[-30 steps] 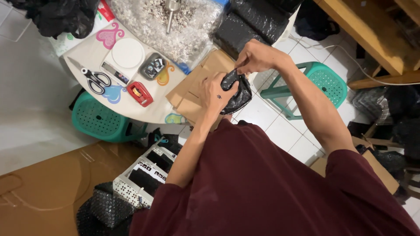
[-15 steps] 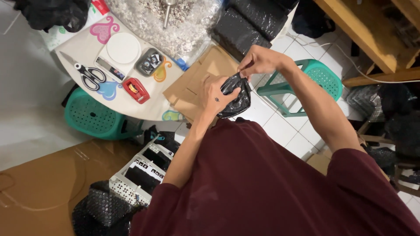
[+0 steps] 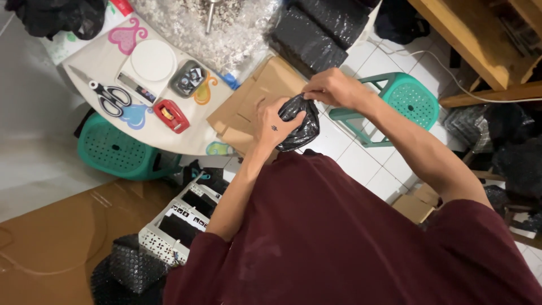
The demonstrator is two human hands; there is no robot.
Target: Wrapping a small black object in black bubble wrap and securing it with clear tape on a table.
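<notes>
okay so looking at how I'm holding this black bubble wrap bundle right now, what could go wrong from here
1. Both hands work the small black bubble-wrap bundle in mid-air, beyond the round white table; if the left hand loosens its grip, it may drop onto the white floor tiles.
2. The right hand only pinches the bundle's top edge, so the wrap might slip free and unfold.

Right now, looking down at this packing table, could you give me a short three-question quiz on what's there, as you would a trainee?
1. True or false: both hands grip the black bubble-wrap bundle.
2. Which lies between the scissors and the cardboard sheets? A) red tape dispenser B) blue cup
3. What colour is the stool beside the right hand?

Key: 1 true: the left hand also holds it. 2 A. 3 green.
</notes>
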